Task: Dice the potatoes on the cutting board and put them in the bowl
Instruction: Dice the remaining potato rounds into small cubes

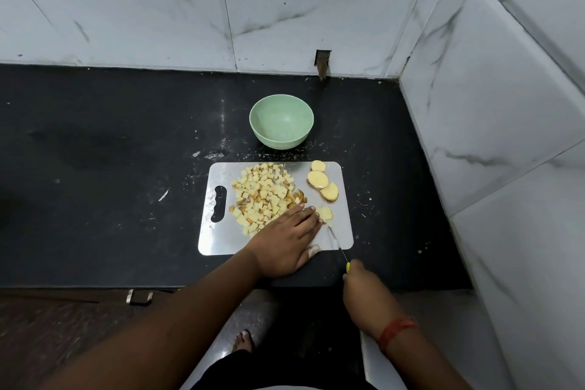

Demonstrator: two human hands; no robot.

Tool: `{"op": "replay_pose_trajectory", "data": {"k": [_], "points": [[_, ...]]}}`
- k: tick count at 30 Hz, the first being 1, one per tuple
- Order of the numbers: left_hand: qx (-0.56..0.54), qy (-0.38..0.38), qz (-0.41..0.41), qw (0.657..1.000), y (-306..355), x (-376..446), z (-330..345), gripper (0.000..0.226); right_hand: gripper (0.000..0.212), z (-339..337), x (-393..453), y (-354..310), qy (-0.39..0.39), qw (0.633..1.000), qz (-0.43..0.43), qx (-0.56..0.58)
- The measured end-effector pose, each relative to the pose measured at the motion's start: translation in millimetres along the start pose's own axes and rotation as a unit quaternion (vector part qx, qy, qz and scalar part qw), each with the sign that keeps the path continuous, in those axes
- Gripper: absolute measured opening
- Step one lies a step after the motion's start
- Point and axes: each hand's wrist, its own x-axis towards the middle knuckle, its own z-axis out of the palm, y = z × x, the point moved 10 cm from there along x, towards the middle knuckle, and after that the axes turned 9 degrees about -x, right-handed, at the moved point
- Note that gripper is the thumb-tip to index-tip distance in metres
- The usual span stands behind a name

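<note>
Here, seen from above, a steel board (221,237) lies on a black counter (95,152), with a pale green bowl (281,121) just beyond it at twelve o'clock. The bowl looks empty.

A heap of dice (262,195) covers the board's middle and its ten o'clock side. Three round slices (322,180), not yet cut, overlap in a row at two o'clock. A small cluster of fresh pieces (326,214) sits at the board's four o'clock side.

The left hand (286,239) lies flat, fingers straight, its fingertips touching that small cluster and the heap's near edge. The right hand (364,290), at five o'clock off the board, is curled tight around the yellow handle of a thin knife (337,244), whose blade slants over the board's near right corner.

The dice are probably light, firm and damp with starch, so they may slide on the smooth metal and scatter when pushed. Scooping them between cupped palms, or tipping the board by its slotted handle at nine o'clock, seems safest. The slices should stay flat under pressing fingertips.
</note>
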Motion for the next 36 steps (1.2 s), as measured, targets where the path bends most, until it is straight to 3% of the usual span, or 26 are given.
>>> {"op": "replay_pose_trajectory", "data": {"k": [8,27,36], "points": [[0.024,0.025,-0.044,0.998,-4,-5,-5,0.058,0.010,-25,20,-23,0.045,0.999,-0.010,-0.003],[0.031,0.009,-0.046,0.998,-7,-3,0,0.060,0.026,-2,24,-27,-0.039,0.999,0.017,-0.030],[0.033,0.007,-0.056,0.998,-9,-3,-2,0.061,0.005,-4,4,-13,-0.028,0.999,0.004,0.034]]}}
